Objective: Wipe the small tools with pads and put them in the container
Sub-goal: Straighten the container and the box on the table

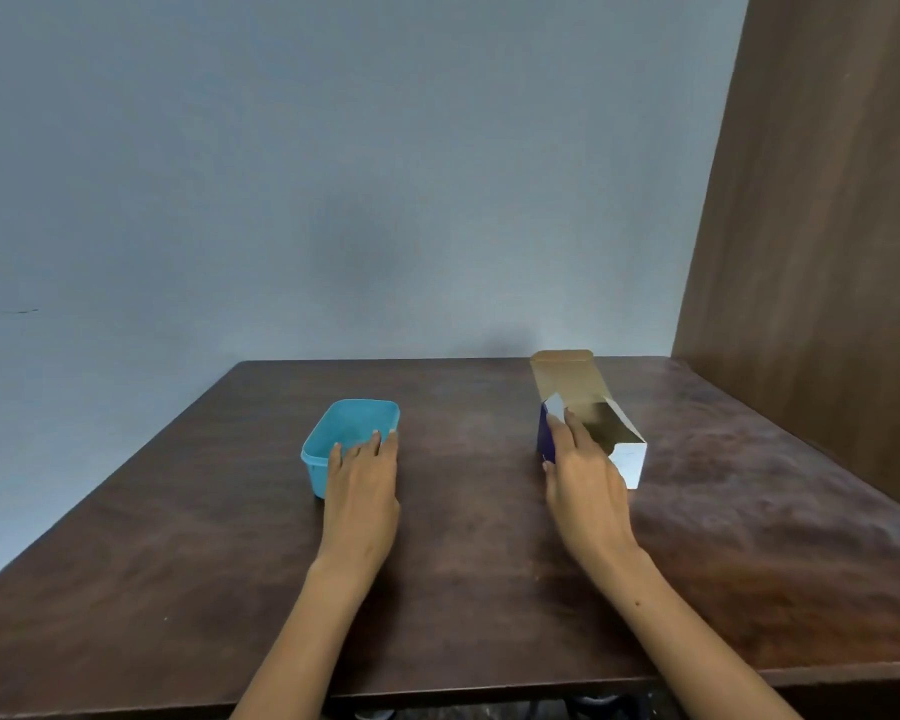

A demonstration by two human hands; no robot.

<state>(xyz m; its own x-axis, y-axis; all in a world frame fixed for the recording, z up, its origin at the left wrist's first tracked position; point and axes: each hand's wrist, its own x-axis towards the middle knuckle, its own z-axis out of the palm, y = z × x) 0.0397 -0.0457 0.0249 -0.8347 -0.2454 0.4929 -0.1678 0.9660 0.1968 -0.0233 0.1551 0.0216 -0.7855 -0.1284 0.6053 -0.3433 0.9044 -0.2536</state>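
A light blue plastic container (352,426) stands open on the dark wooden table (463,563), left of centre. My left hand (360,483) rests on its near right corner, fingers over the rim. To the right lies a white and dark blue cardboard box (606,423) with its top flap open toward the wall. My right hand (585,478) grips the box's near left side, thumb on the blue face and fingers on the top edge. No tools or pads are visible; the box's inside is shadowed.
A grey-blue wall rises behind the table. A tall brown wooden panel (811,252) stands along the table's right side. The table's near edge runs across the bottom of the view.
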